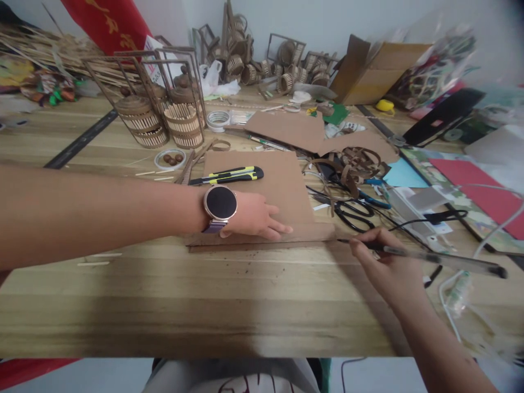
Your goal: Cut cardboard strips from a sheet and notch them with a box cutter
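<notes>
My left hand (pixel 256 215), with a watch on its wrist, lies flat with its fingers spread, pressing on a thin wooden strip (pixel 313 232) across the lower part of a brown cardboard sheet (pixel 282 180). My right hand (pixel 388 267) is closed around a dark pen (pixel 446 260). The pen's tip is beside the right end of the strip. Above my left hand, a yellow and black utility knife (pixel 235 174) rests on the cardboard.
Black scissors (pixel 354 214), a blue-handled tool (pixel 374 201) and coiled brown strips (pixel 360 164) lie right of the cardboard. Small bamboo baskets (pixel 184 123) stand behind left, near a dish of brown beads (pixel 172 159). An open cardboard box (pixel 380 73) is at the back.
</notes>
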Motion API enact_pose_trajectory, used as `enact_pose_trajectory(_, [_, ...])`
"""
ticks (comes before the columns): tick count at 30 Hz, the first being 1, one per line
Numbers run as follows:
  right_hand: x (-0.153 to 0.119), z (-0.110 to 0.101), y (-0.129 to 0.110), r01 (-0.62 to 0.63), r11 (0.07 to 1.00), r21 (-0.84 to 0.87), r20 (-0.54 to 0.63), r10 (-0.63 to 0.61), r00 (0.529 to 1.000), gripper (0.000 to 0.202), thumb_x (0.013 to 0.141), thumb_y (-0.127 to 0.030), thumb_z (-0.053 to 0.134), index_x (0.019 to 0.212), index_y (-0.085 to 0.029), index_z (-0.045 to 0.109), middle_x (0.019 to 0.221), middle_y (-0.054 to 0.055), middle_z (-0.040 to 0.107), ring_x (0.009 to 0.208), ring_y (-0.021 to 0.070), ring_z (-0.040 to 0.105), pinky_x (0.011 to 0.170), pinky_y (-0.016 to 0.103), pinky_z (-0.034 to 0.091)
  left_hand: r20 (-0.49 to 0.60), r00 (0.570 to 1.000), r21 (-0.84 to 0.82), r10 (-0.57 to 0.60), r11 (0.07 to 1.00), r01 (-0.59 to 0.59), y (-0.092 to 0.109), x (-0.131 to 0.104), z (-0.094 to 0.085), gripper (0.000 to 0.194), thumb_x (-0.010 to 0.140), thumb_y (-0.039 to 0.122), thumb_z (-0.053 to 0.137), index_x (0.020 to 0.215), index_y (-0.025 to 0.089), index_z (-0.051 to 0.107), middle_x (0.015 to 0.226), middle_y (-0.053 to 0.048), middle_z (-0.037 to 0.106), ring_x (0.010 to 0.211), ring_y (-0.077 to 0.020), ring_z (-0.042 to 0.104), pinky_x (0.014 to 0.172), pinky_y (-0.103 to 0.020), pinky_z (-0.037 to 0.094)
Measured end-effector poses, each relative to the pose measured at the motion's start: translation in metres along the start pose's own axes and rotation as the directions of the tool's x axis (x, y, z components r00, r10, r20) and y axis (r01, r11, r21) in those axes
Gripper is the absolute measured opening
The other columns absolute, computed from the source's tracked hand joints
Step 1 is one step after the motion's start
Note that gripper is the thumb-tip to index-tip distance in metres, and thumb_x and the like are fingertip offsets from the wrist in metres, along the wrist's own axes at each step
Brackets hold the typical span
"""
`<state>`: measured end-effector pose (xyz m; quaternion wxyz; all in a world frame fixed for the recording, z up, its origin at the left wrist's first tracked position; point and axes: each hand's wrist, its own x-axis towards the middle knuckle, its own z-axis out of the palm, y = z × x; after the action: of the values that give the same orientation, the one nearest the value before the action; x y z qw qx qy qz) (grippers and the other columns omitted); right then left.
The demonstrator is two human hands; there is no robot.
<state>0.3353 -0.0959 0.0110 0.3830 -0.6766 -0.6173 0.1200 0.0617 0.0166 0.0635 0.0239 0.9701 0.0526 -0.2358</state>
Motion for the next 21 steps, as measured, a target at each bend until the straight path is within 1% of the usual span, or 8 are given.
enact_pose_trajectory(2, [-0.003, 0.004, -0.009, 0.014, 0.999, 0.038, 0.016, -0.014, 1.0, 0.012, 0.076, -0.035, 0.064, 0.069, -0.026, 0.058, 0.063, 0.0, 0.064, 0.057, 0.0162, 0.055, 0.046, 0.027, 0.037, 0.001, 1.0, 0.011, 0.003, 1.0, -0.003, 0.0, 0.0, 0.0, 0.101, 0.036, -0.003, 0.074, 0.124, 0.045, 0.063, 0.164, 0.016, 0.031, 0.117, -0.0334, 0.052, 0.08, -0.038, 0.053])
enact_pose_trajectory(5, [-0.008, 0.018, -0.028, 0.046, 0.993, 0.109, 0.133, -0.061, 0.989, 0.014, 0.079, -0.036, 0.063, 0.07, -0.025, 0.06, 0.065, 0.0, 0.064, 0.057, 0.0158, 0.055, 0.047, 0.027, 0.038, -0.026, 1.0, 0.005, -0.016, 1.0, 0.016, 0.001, -0.001, -0.002, 0.103, 0.036, -0.005, 0.073, 0.124, 0.046, 0.063, 0.162, 0.016, 0.035, 0.117, -0.0319, 0.052, 0.079, -0.036, 0.053])
enact_pose_trajectory(7, [-0.01, 0.028, -0.038, 0.06, 0.987, 0.148, 0.206, -0.09, 0.974, 0.016, 0.081, -0.035, 0.061, 0.07, -0.024, 0.06, 0.065, 0.001, 0.065, 0.058, 0.0154, 0.056, 0.05, 0.026, 0.039, 0.0, 1.0, 0.012, -0.014, 1.0, 0.014, 0.003, -0.001, -0.004, 0.102, 0.036, -0.004, 0.075, 0.125, 0.046, 0.063, 0.163, 0.016, 0.032, 0.121, -0.0326, 0.051, 0.08, -0.036, 0.054])
enact_pose_trajectory(9, [-0.01, 0.037, -0.044, 0.063, 0.984, 0.169, 0.253, -0.105, 0.962, 0.017, 0.082, -0.035, 0.06, 0.069, -0.023, 0.06, 0.064, 0.0, 0.065, 0.058, 0.0154, 0.056, 0.052, 0.026, 0.041, 0.06, 0.998, 0.025, -0.013, 1.0, 0.011, 0.004, -0.002, -0.006, 0.101, 0.038, -0.002, 0.076, 0.127, 0.045, 0.061, 0.166, 0.016, 0.025, 0.127, -0.0341, 0.047, 0.086, -0.038, 0.053])
enact_pose_trajectory(12, [-0.01, 0.045, -0.046, 0.055, 0.981, 0.185, 0.292, -0.109, 0.95, 0.018, 0.082, -0.036, 0.06, 0.069, -0.023, 0.06, 0.061, 0.0, 0.062, 0.057, 0.0155, 0.054, 0.051, 0.026, 0.041, 0.104, 0.994, 0.037, -0.022, 0.999, 0.018, 0.003, -0.002, -0.007, 0.1, 0.041, 0.001, 0.077, 0.129, 0.044, 0.058, 0.167, 0.018, 0.019, 0.131, -0.0341, 0.044, 0.093, -0.039, 0.052])
enact_pose_trajectory(15, [-0.01, 0.046, -0.045, 0.052, 0.979, 0.196, 0.304, -0.111, 0.946, 0.018, 0.083, -0.036, 0.061, 0.07, -0.024, 0.06, 0.062, 0.0, 0.062, 0.057, 0.0158, 0.054, 0.05, 0.027, 0.041, 0.063, 0.998, 0.061, -0.004, 0.998, 0.0, 0.002, 0.0, -0.004, 0.098, 0.039, -0.001, 0.078, 0.125, 0.044, 0.061, 0.166, 0.017, 0.023, 0.128, -0.0335, 0.047, 0.087, -0.038, 0.053])
enact_pose_trajectory(17, [-0.009, 0.044, -0.043, 0.056, 0.977, 0.204, 0.302, -0.118, 0.946, 0.018, 0.082, -0.036, 0.061, 0.07, -0.024, 0.06, 0.063, 0.0, 0.062, 0.058, 0.0157, 0.055, 0.051, 0.027, 0.043, 0.045, 0.999, 0.077, 0.008, 0.997, -0.011, 0.002, 0.0, -0.003, 0.097, 0.038, -0.002, 0.077, 0.122, 0.043, 0.062, 0.166, 0.016, 0.025, 0.124, -0.0335, 0.05, 0.083, -0.038, 0.053])
enact_pose_trajectory(21, [-0.005, 0.034, -0.031, 0.03, 0.982, 0.186, 0.261, -0.078, 0.962, 0.018, 0.082, -0.036, 0.062, 0.069, -0.024, 0.059, 0.064, 0.0, 0.063, 0.057, 0.0151, 0.055, 0.051, 0.026, 0.043, 0.04, 0.999, 0.084, -0.008, 0.996, 0.004, 0.003, -0.001, -0.005, 0.1, 0.038, -0.004, 0.075, 0.125, 0.044, 0.061, 0.166, 0.017, 0.026, 0.119, -0.0324, 0.052, 0.085, -0.038, 0.052])
